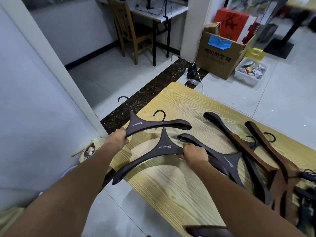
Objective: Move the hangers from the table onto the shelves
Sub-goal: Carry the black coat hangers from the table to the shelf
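My left hand (118, 138) grips one arm of a dark brown hanger (153, 124) with white lettering, held above the left edge of the light wooden table (171, 194). My right hand (195, 153) grips the right arm of a second dark hanger (159, 151), lifted just over the tabletop. Another dark hanger (227, 159) lies flat on the table right of that hand. Several reddish-brown wooden hangers (266, 151) lie piled toward the table's right side. No shelves are in view.
A white wall and pillar (42, 82) stand close on the left. On the floor beyond the table are a cardboard box (220, 59), a white bin of scraps (251, 72), a cable and charger (192, 72). A wooden chair (131, 31) stands at a desk farther back.
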The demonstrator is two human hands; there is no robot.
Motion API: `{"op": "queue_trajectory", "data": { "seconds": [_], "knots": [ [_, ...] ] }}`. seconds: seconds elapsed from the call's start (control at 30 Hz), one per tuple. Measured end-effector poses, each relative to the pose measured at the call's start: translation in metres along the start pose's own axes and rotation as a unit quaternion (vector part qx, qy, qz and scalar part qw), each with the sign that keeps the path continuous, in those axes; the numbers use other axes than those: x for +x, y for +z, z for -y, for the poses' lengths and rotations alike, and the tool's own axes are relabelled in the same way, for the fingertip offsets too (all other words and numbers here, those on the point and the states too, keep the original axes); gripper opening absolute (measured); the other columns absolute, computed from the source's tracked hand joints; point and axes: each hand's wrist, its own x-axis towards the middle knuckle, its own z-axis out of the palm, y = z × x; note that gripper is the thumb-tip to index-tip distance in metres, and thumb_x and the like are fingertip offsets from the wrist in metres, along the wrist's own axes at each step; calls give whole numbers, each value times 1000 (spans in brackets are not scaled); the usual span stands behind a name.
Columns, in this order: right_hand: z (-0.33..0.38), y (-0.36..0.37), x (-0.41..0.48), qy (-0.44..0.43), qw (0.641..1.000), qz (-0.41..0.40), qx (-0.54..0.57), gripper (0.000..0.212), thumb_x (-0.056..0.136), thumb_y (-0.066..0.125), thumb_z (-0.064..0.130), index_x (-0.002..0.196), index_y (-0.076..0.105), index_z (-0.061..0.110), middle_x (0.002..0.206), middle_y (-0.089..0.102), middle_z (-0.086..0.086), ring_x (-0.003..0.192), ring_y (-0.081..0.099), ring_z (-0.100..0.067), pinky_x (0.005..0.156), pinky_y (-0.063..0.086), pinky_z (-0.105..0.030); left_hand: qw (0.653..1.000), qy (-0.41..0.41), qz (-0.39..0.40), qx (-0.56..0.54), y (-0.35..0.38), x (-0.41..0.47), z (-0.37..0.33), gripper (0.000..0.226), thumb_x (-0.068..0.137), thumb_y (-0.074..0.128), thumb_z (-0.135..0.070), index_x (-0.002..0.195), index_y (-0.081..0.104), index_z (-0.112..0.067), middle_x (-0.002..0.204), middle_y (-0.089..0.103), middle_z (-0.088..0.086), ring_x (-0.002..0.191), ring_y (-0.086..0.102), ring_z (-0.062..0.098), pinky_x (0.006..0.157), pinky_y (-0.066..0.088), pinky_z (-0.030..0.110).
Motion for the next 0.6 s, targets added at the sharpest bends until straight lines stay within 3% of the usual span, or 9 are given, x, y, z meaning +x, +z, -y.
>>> {"op": "queue_trajectory", "data": {
  "seconds": [0.1, 0.23, 0.33, 0.43, 0.53, 0.6],
  "knots": [
    [0, -18, -5, -19, 1000, -1, 15, 47, 91, 53, 55, 107, 55, 11, 111, 64, -7, 102, 64, -28, 69, 39, -32, 1000, -3, -15, -12, -18, -13, 3, 29, 90, 56, -20, 110, 45, -2, 104, 58, 17, 100, 59, 35, 81, 46, 39],
    [-1, -45, -16, -38, 998, -28, 44, 50, 83, 61, 59, 107, 56, 16, 107, 65, -5, 101, 63, -27, 70, 40, -32, 999, -9, -31, -23, -45, -35, 12, 31, 87, 59, -24, 107, 49, -3, 103, 59, 15, 96, 59, 33, 78, 47, 36],
    [2, -72, -26, -59, 995, -75, 33, 39, 88, 58, 55, 91, 47, 18, 103, 64, -7, 99, 62, -28, 68, 37, -32, 999, -9, -41, -27, -71, -53, 20, 31, 87, 58, -28, 106, 52, -5, 103, 60, 14, 95, 59, 31, 78, 47, 34],
    [7, -107, -38, -88, 988, -125, 19, 29, 92, 53, 46, 95, 53, 17, 93, 60, -8, 92, 62, -29, 65, 35, -31, 997, -16, -64, -26, -101, -76, 27, 30, 90, 56, -29, 107, 52, -5, 103, 60, 14, 94, 59, 30, 75, 43, 30],
    [8, -137, -50, -117, 979, -164, -11, 19, 93, 51, 38, 94, 48, 19, 83, 50, -3, 74, 52, -28, 62, 36, -30, 995, -28, -90, -23, -130, -99, 32, 30, 92, 53, -29, 109, 52, -5, 102, 60, 14, 92, 59, 29, 74, 43, 31],
    [7, -153, -60, -132, 973, -188, -31, 16, 93, 51, 36, 93, 47, 21, 83, 48, -2, 76, 55, -30, 62, 35, -29, 993, -38, -110, -15, -148, -116, 35, 29, 92, 51, -28, 110, 52, -5, 104, 61, 15, 94, 60, 31, 74, 43, 31]
  ]
}}
